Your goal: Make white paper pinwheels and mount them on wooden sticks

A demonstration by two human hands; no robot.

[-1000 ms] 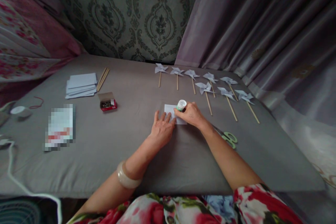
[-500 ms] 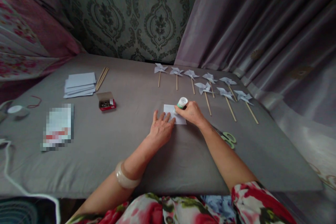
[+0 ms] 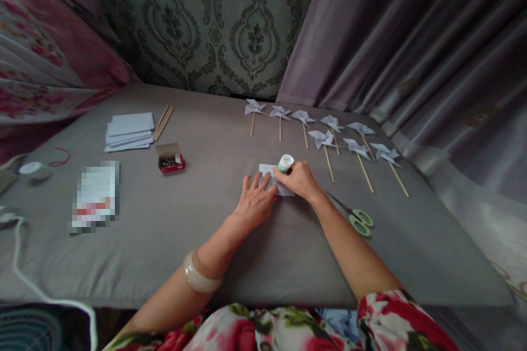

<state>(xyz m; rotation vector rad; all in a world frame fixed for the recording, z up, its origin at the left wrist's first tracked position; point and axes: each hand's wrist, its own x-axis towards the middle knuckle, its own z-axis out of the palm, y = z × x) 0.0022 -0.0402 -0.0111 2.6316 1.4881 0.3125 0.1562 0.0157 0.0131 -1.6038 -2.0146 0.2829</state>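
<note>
A small white sheet of paper (image 3: 285,189) lies on the grey cloth in front of me, partly covered by both hands. My left hand (image 3: 258,197) rests on its left part, fingers spread and flat. In my right hand (image 3: 302,180) is a white and green glue stick (image 3: 285,163), gripped near the paper with its white end up. The glue stick's lower end is hidden behind my fingers. Scissors with green handles (image 3: 360,222) lie beside my right forearm, blades pointing toward the paper.
Several paper pinwheels (image 3: 323,139) on sticks lie at the back right. At the left are a stack of paper (image 3: 130,130), wooden sticks (image 3: 164,123), an opened red box (image 3: 172,162) of small metal pieces, a blurred-out packet (image 3: 96,194), a tape roll (image 3: 33,170) and a white cable (image 3: 49,300).
My left fingers have shifted slightly over the paper. The right hand keeps its hold on the glue stick. The whole view has moved slightly, and more of the scissors' blades shows.
</note>
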